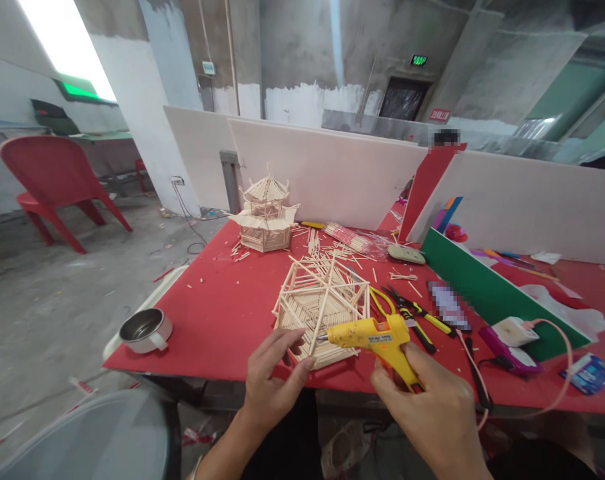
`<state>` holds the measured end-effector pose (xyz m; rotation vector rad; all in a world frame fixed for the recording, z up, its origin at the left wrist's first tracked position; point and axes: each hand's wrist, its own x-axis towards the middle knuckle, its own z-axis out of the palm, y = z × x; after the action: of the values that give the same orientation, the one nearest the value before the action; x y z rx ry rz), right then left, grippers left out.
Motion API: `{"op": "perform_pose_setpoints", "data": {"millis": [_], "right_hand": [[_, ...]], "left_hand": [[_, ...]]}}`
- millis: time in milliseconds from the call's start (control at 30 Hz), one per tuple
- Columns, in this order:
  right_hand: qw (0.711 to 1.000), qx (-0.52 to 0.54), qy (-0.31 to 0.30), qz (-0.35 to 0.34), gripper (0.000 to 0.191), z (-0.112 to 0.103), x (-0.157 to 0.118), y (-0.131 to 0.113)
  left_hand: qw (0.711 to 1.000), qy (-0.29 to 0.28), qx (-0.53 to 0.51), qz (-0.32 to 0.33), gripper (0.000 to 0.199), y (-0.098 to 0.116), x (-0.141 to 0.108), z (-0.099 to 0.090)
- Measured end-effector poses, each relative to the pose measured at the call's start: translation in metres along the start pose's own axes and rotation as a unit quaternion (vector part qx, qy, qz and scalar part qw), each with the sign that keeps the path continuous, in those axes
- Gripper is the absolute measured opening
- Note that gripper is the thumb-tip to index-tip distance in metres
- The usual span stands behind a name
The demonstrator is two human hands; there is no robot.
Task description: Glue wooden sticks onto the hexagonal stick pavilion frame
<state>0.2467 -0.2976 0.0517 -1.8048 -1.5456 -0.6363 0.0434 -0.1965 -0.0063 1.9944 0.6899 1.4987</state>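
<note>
My right hand (432, 400) is wrapped round the handle of a yellow hot glue gun (370, 333). The gun's nozzle points left, close to the near end of a stick on a six-sided stick frame (327, 287). This frame has a floor of sticks, low sides and spokes meeting at the top centre. My left hand (277, 377) grips the frame's near left corner between thumb and fingers; the exact contact is partly hidden. Behind it stands a two-tiered stick pagoda (266, 217) with flared roofs.
Loose sticks (327, 252) and a bag of sticks (355, 241) lie behind the frame. Yellow-handled pliers (417, 327), a phone (448, 305) and a purple power strip (510, 350) sit to the right. A metal cup (146, 330) stands at the left edge. A green board (497, 293) divides the table.
</note>
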Motion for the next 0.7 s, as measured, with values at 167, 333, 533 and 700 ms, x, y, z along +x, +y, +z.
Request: {"op": "perform_pose_setpoints", "data": {"millis": [167, 333, 533, 700], "right_hand": [[1.0, 0.002, 0.003, -0.006, 0.014, 0.0, 0.0008, -0.0008], [1.0, 0.003, 0.008, -0.008, 0.014, 0.001, 0.0019, -0.0004], [1.0, 0.004, 0.005, -0.009, 0.015, -0.0011, 0.002, 0.0005], [1.0, -0.008, -0.006, -0.002, 0.011, -0.0041, 0.0028, -0.0013]], "left_hand": [[1.0, -0.004, -0.007, -0.013, 0.036, 0.0007, -0.0005, -0.001], [1.0, -0.004, -0.013, -0.012, 0.037, -0.0004, -0.0009, -0.0006], [1.0, 0.0, -0.018, -0.011, 0.039, -0.0002, -0.0016, 0.0003], [1.0, 0.003, -0.015, -0.007, 0.038, -0.0006, -0.0021, 0.0006]]}}
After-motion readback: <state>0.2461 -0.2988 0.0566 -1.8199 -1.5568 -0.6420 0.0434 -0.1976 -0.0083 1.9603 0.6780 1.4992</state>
